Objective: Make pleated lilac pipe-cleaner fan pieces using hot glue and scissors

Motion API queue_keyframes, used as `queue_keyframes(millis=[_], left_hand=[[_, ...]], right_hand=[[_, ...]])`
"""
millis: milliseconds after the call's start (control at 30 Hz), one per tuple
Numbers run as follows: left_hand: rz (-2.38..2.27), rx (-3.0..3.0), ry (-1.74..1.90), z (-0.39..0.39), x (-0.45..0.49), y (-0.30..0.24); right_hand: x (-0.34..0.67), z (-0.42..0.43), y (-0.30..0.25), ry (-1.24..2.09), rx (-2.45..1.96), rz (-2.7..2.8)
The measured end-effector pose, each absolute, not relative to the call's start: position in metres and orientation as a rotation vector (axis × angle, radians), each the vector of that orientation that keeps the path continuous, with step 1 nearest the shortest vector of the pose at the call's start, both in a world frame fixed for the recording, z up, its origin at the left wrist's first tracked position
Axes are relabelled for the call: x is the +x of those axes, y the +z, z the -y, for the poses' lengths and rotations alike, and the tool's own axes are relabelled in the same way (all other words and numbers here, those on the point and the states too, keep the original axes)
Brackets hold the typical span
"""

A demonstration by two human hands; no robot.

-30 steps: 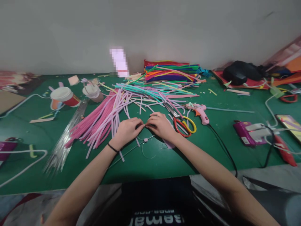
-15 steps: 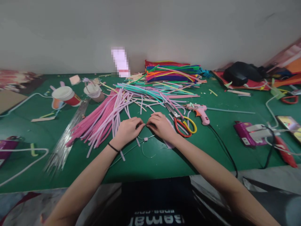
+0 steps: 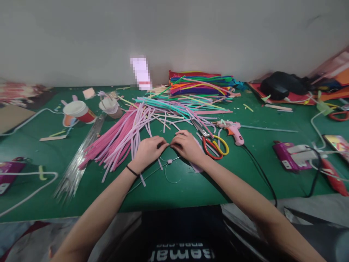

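Green desk (image 3: 163,193) under me carries two paper cups (image 3: 77,111) at its back left, one pair of scissors (image 3: 215,145), one pink glue gun (image 3: 231,131), and one pink bead (image 3: 169,161) on a thin wire, toward the front edge just before my knuckles. My left hand (image 3: 147,151) and right hand (image 3: 188,146) pinch shut tip to tip (on what, I cannot tell), unmoved since half a second ago.

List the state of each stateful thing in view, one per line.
left hand: fingers pinched, tips meeting the right hand's; what they pinch is too small to tell
right hand: fingers pinched likewise
scissors: closed, lying flat beside the right hand
glue gun: lying on its side, black cord attached
pink pipe cleaners: loose, fanned out
coloured pipe cleaners: stacked by the wall
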State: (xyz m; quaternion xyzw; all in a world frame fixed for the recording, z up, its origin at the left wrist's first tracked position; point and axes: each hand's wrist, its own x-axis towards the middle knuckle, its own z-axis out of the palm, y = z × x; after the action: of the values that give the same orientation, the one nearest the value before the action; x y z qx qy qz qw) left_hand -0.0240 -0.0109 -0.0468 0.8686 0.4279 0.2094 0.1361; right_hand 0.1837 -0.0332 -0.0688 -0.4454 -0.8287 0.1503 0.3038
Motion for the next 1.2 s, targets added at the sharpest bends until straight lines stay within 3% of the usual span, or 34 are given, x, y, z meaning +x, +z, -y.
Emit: queue_keyframes(millis=[300,500,800,1033,1200], left_hand=[[-1.258,1.961,0.612,-0.002,-0.033,-0.035],[-1.179,2.178,0.476,0.004,-0.028,-0.034],[-1.171,1.936,0.759,-0.004,-0.035,-0.029],[-1.133,1.630,1.105,0.010,-0.034,0.003],[-0.828,1.720,1.098,0.027,-0.030,0.021]], right_hand=[[0.198,0.033,-0.042,0.297,-1.234,1.929],[0.227,0.028,-0.042,0.269,-1.455,1.789],[0.238,0.028,-0.034,0.590,-1.512,1.691],[0.219,0.034,-0.026,1.439,-1.210,1.177],[0.220,0.032,-0.011,1.434,-1.026,1.109]])
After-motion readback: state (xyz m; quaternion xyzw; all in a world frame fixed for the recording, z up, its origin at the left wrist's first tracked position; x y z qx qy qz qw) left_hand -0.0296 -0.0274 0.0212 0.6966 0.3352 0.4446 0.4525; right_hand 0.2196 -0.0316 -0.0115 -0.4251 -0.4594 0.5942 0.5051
